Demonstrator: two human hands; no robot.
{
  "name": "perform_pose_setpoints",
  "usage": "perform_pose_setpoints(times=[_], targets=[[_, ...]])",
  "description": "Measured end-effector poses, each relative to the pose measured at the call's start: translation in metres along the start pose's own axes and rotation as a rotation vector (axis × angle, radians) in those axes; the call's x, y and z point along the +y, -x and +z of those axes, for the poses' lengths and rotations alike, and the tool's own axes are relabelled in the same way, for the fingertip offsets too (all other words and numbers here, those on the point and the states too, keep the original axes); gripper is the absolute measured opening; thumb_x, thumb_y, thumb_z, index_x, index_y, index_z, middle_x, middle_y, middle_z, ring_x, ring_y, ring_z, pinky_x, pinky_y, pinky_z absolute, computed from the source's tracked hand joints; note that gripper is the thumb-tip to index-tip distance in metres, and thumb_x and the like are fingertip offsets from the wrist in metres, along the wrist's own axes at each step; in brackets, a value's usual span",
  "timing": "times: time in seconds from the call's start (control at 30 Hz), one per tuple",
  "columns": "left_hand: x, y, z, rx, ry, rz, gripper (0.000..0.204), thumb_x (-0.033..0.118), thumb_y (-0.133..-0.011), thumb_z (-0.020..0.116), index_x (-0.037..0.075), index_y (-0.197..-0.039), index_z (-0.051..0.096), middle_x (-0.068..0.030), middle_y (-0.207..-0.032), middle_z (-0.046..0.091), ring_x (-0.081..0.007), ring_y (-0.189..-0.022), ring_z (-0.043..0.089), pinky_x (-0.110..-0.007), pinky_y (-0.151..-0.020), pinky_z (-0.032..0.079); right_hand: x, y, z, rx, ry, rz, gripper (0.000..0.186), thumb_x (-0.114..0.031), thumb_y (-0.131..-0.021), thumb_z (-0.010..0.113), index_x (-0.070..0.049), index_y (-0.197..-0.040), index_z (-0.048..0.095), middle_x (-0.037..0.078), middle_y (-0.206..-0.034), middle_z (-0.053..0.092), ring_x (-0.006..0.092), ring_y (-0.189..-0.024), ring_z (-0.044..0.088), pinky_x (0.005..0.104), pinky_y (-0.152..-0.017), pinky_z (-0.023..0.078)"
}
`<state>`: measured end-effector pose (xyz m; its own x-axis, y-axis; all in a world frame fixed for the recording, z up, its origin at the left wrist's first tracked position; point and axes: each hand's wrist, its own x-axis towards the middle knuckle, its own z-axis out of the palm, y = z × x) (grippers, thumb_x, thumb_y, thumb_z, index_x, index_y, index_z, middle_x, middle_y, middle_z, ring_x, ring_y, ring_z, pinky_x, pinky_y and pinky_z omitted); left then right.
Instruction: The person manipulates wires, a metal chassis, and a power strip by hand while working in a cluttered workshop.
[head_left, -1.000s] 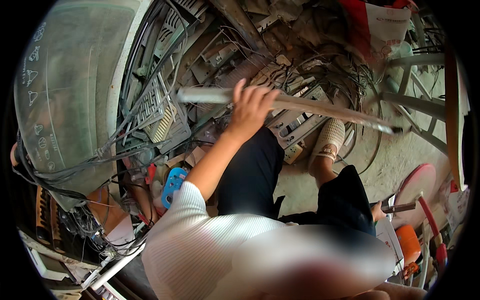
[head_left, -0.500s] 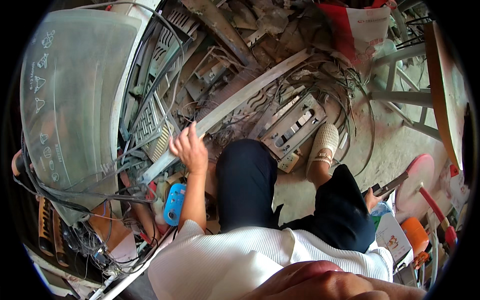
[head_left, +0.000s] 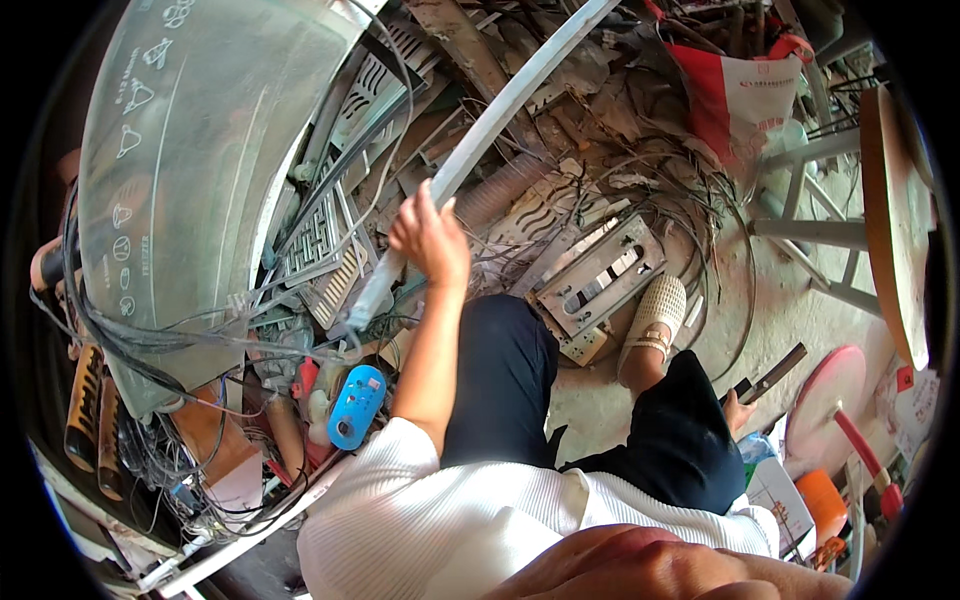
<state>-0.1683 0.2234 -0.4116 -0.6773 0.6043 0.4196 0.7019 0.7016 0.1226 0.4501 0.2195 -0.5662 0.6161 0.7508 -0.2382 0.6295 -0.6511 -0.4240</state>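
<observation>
My left hand (head_left: 435, 240) is closed around a long pale grey bar (head_left: 525, 90). The bar slants from beside my left knee up past the top edge of the view, above a heap of scrap. At the right of my lap, my right hand (head_left: 738, 411) grips a flat, dark metal tool (head_left: 775, 372), blade-like in shape. My right leg partly hides that hand. A slotted metal plate (head_left: 600, 275) lies in front of my knees, close to my foot.
A large translucent bin panel (head_left: 190, 170) stands at left, with black cables along it. A blue oval plastic piece (head_left: 357, 407) sits by my left elbow. At right are a stool (head_left: 890, 230), a red-and-white sack (head_left: 755, 95) and a pinkish disc (head_left: 830, 400). Loose wires cover the floor ahead.
My left hand has raised the bar, and its far end now runs out of view at the top. My right hand still holds the dark tool. The whole view has shifted slightly.
</observation>
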Motion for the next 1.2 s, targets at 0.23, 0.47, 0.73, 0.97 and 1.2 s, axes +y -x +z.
perform_pose_setpoints(times=[0.23,0.47,0.73,0.97,1.2], targets=[[-0.011,0.024,0.040,-0.143,0.288,-0.161,0.036,0.027,-0.090,0.057,0.010,-0.121,0.056,-0.0136,-0.106,0.057,-0.0342,-0.099,0.053,-0.047,-0.085,0.039,-0.012,0.002,0.014,-0.081,-0.051,-0.035,0.058,-0.016,-0.070,0.073,0.003,-0.117,0.046,0.017,-0.101,0.058,0.0297,-0.089,0.058,0.0372,-0.083,0.046],[-0.041,0.053,0.035,-0.218,0.352,-0.250,0.037,0.026,-0.093,0.053,0.001,-0.120,0.055,-0.0217,-0.106,0.058,-0.0371,-0.100,0.056,-0.042,-0.087,0.042,0.008,-0.006,0.007,-0.079,0.046,-0.058,0.063,-0.023,-0.066,0.072,0.003,-0.117,0.046,0.018,-0.102,0.058,0.0311,-0.092,0.057,0.0377,-0.085,0.044],[-0.096,0.014,0.046,-0.019,-0.011,-0.179,0.066,0.039,-0.088,0.058,0.004,-0.138,0.035,-0.0223,-0.133,0.041,-0.0400,-0.121,0.041,-0.057,-0.097,0.029,0.015,-0.002,0.011,-0.108,0.063,-0.051,0.061,-0.026,-0.066,0.072,0.000,-0.116,0.046,0.018,-0.097,0.058,0.0328,-0.089,0.058,0.0394,-0.083,0.045],[-0.010,0.048,-0.003,-0.265,0.123,0.011,0.067,0.036,-0.087,0.060,0.010,-0.142,0.032,-0.0178,-0.148,0.025,-0.0379,-0.137,0.022,-0.062,-0.105,0.015,0.010,0.019,0.024,-0.140,0.128,-0.021,0.071,-0.029,-0.068,0.072,-0.004,-0.128,0.042,0.023,-0.116,0.056,0.0398,-0.108,0.054,0.0418,-0.092,0.042],[0.051,0.071,-0.043,-0.441,0.249,0.261,0.056,0.028,-0.089,0.058,0.007,-0.137,0.040,-0.0157,-0.147,0.028,-0.0363,-0.137,0.023,-0.061,-0.106,0.015,0.009,0.024,0.039,-0.402,-0.297,0.378,0.052,-0.017,-0.062,0.074,0.003,-0.107,0.057,0.014,-0.091,0.064,0.0273,-0.081,0.063,0.0364,-0.072,0.050]])
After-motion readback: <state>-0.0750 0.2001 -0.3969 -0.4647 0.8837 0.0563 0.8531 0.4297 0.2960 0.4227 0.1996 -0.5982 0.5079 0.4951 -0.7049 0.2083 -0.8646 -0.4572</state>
